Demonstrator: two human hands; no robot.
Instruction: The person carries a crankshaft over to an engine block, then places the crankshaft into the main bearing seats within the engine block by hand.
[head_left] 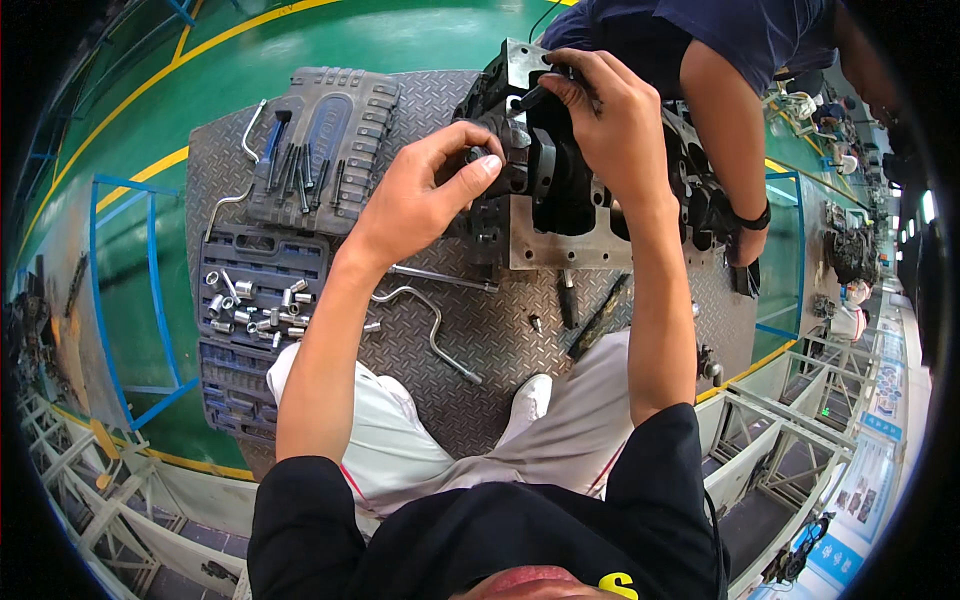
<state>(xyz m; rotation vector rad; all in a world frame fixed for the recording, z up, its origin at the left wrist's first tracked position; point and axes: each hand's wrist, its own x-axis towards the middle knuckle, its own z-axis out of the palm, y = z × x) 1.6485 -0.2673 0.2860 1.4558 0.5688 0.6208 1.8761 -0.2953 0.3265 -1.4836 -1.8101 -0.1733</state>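
Note:
An engine block (570,248) of bare metal, with dark openings and a crankshaft (541,163) inside, lies in front of me. At its left end my left hand (425,185) is closed, thumb and fingers pinched round a small dark piece that they mostly hide. Over the far part of the block my right hand (612,118) reaches in, thumb and forefinger closed on a small dark part (536,98) whose kind I cannot tell. Both hands have dark smudges on the fingers.
To the left, a closed tool case (365,110) carries several long bolts (305,180); an open socket set (265,245) lies nearer. A bent metal bar (436,335) and a dark-handled tool (568,300) lie on the checkered plate (470,335). A co-worker's arm (727,130) reaches to the block's right end.

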